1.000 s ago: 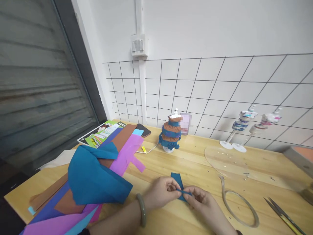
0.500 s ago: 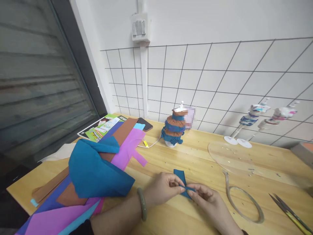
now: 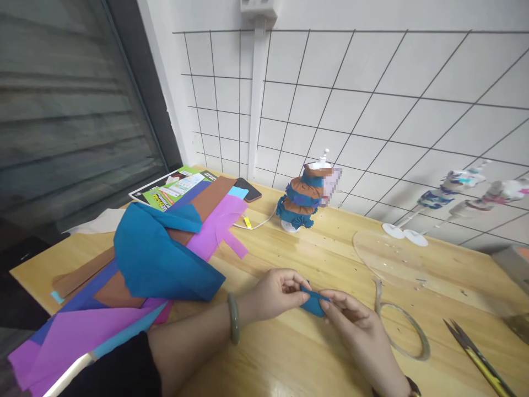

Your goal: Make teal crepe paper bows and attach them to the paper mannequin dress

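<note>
one small teal crepe paper piece [image 3: 313, 305] is held between the left hand [image 3: 278, 295] and the right hand [image 3: 357, 317], over a bare stretch of the wooden table [image 3: 289, 355]. the left hand is pinched, thumb against fingers, on the piece's left end; the right hand is likewise pinched on its right end. whether the piece is touched by the wood beneath cannot be told. the step in hand is judged to be the folding or shaping of this piece; an even pinch at both ends, with the fold pressed down by the thumbs, seems to be called for. free room is offered between the hands and the tiered paper-dressed figure [image 3: 303, 193] beyond, and also between the forearms. movement is bounded on the left by the large teal sheet [image 3: 157, 253], and on the right by the coiled band [image 3: 424, 337], near the right hand, with the scissors [image 3: 471, 353] farther out. the table's near edge is not shown.
</note>
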The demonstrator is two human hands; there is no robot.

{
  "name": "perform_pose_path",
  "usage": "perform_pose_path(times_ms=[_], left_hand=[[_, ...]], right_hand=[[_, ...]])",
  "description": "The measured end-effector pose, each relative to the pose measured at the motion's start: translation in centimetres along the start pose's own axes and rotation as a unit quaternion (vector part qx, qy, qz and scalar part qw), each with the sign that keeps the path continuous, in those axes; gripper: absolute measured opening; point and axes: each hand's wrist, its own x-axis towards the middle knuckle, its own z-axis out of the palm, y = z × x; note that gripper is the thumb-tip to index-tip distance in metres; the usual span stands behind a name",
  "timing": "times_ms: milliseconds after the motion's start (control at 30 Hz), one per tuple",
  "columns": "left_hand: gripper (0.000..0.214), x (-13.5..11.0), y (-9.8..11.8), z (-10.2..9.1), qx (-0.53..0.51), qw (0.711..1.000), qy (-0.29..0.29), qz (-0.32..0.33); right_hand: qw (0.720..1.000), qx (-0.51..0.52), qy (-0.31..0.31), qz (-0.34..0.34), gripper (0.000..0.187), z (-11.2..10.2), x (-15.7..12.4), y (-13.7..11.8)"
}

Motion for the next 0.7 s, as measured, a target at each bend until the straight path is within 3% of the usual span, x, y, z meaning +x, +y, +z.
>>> perform_pose_path(times_ms=[267, 700], left_hand=[[0.021, -0.22, 0.53, -0.11, -0.057, 0.998, -0.009, 0.021], [0.018, -0.09, 0.17, -0.62, -0.016, 1.0, 0.001, 0.012]], right_hand=[[0.999, -0.014, -0.022, -0.019, 0.026, -0.68, 0.13, -0.33], [0.998, -0.047, -0.033, -0.036, 0.025, -0.91, 0.27, -0.15]])
